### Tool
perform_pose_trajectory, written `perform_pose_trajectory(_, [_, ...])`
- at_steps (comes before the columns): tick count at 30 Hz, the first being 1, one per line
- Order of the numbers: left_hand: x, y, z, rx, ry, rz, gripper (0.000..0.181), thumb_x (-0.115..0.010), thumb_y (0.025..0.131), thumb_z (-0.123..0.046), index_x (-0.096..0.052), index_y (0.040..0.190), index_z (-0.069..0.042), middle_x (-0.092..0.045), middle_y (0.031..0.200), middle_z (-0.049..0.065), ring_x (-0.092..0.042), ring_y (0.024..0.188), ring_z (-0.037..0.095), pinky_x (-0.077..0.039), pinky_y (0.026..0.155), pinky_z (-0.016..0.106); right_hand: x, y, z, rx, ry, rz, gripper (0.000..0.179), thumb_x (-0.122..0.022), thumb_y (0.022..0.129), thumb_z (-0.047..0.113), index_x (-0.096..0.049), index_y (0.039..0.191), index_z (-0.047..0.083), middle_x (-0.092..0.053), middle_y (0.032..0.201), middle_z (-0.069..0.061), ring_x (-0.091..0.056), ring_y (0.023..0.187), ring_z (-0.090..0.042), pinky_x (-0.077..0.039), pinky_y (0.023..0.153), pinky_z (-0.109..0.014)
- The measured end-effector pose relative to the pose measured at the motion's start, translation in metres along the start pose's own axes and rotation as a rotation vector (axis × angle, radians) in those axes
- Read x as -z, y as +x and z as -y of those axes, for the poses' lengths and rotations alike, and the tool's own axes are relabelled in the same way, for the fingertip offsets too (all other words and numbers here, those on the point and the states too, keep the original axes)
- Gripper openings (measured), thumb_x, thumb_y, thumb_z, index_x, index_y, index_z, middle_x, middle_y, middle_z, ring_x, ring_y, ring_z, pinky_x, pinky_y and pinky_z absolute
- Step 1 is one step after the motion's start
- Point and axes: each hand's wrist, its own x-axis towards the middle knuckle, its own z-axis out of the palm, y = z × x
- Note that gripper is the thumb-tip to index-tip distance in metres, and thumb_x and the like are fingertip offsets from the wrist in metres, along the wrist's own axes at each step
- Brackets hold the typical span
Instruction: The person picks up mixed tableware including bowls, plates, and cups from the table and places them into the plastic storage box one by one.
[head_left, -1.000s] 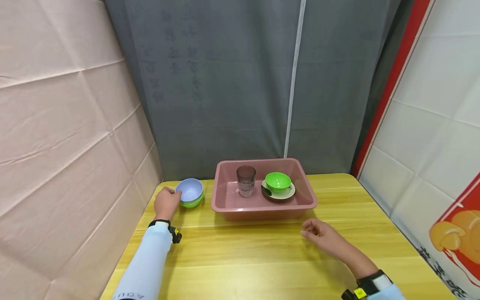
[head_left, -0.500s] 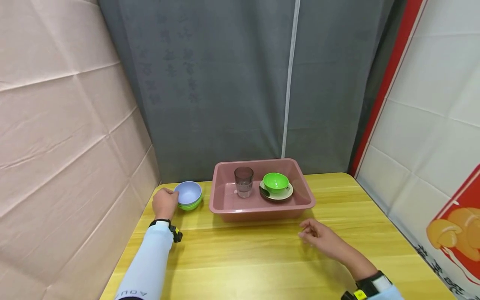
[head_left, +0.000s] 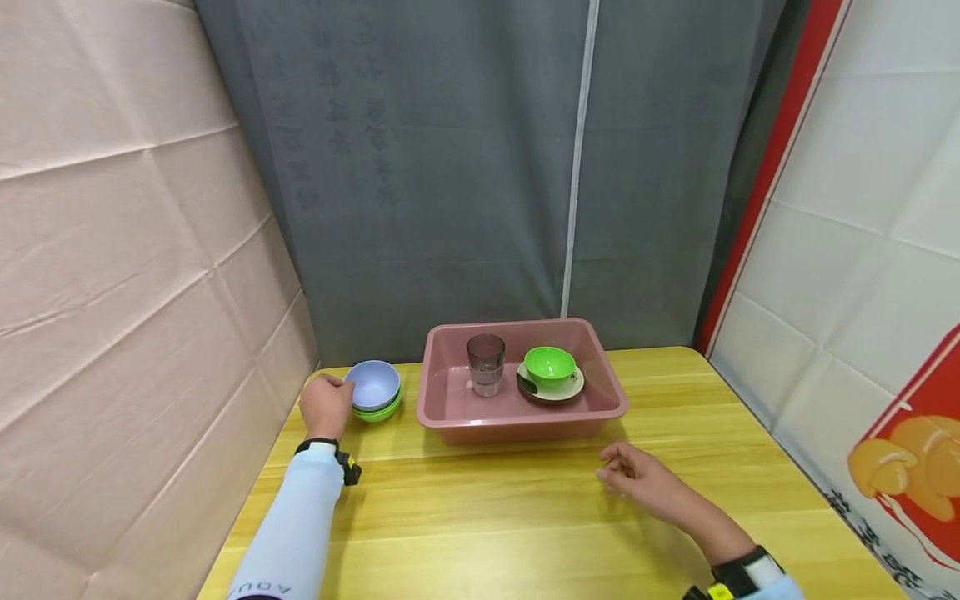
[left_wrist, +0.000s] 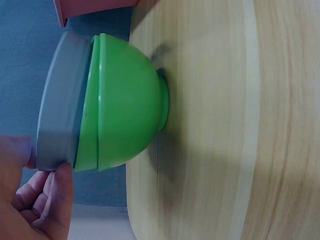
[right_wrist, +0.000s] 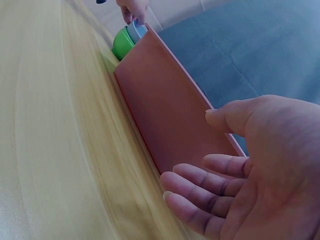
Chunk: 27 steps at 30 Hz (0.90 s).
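Head view: across the last second I get almost no change. The whole scene has slid slightly leftward in my feed, which I put down to the camera. The left hand (head_left: 326, 407) still pinches the rim of the blue bowl (head_left: 375, 383), nested on top of the green bowls (head_left: 381, 412), just left of the pink basin (head_left: 521, 425). I read that as a pause in the handling: the blue bowl is neither let go nor parted from its stack. Inside the basin, the glass (head_left: 486, 367) and a small green bowl (head_left: 550, 365) on a white plate (head_left: 573, 387) have kept their places. The right hand (head_left: 637, 479), fingers loosely bent around nothing, has hardly moved in front of the basin's near right corner.

Left wrist view: I make out thumb and fingers at the blue rim, with the stack standing on the table beside the basin.

Right wrist view: I see the right palm with its fingers extended and slightly bent, holding nothing, and the left hand at the stack beyond the basin's far end.
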Motion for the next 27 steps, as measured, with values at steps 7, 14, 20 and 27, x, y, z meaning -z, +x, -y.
perform_pose_trajectory(7, [0.008, -0.001, 0.001, 0.024, -0.062, -0.005, 0.032, -0.076, 0.102, -0.023, -0.077, 0.106, 0.008, -0.074, 0.104, 0.027, -0.066, 0.093, 0.042, -0.059, 0.079, 0.051, 0.000, -0.001, 0.001, -0.001, 0.005, 0.016, 0.042, -0.066, 0.113, 0.027, -0.056, 0.137, -0.006, -0.069, 0.109, -0.015, -0.071, 0.102, -0.035, -0.063, 0.080, -0.045])
perform_pose_trajectory(14, [0.032, -0.007, -0.001, 0.037, -0.113, 0.098, 0.030, -0.074, 0.103, -0.023, -0.079, 0.105, 0.007, -0.077, 0.095, 0.022, -0.073, 0.076, 0.028, -0.053, 0.061, 0.028, 0.001, 0.001, 0.008, 0.015, -0.012, 0.015, 0.038, -0.068, 0.112, 0.024, -0.058, 0.133, -0.007, -0.070, 0.109, -0.017, -0.072, 0.101, -0.039, -0.063, 0.079, -0.044])
perform_pose_trajectory(20, [0.058, -0.017, -0.007, -0.040, -0.088, 0.120, 0.029, -0.075, 0.102, -0.022, -0.079, 0.103, 0.007, -0.078, 0.094, 0.022, -0.074, 0.069, 0.022, -0.053, 0.059, 0.023, 0.003, 0.003, 0.015, 0.039, -0.043, 0.016, 0.034, -0.068, 0.112, 0.022, -0.060, 0.130, -0.006, -0.070, 0.108, -0.019, -0.072, 0.099, -0.040, -0.064, 0.078, -0.043])
perform_pose_trajectory(27, [0.075, -0.037, -0.012, -0.064, -0.110, 0.157, 0.026, -0.075, 0.101, -0.020, -0.077, 0.102, 0.006, -0.077, 0.088, 0.018, -0.076, 0.066, 0.020, -0.056, 0.056, 0.021, 0.007, 0.003, 0.017, 0.034, -0.042, 0.019, 0.036, -0.067, 0.113, 0.025, -0.060, 0.131, -0.006, -0.069, 0.108, -0.017, -0.071, 0.101, -0.035, -0.063, 0.080, -0.044])
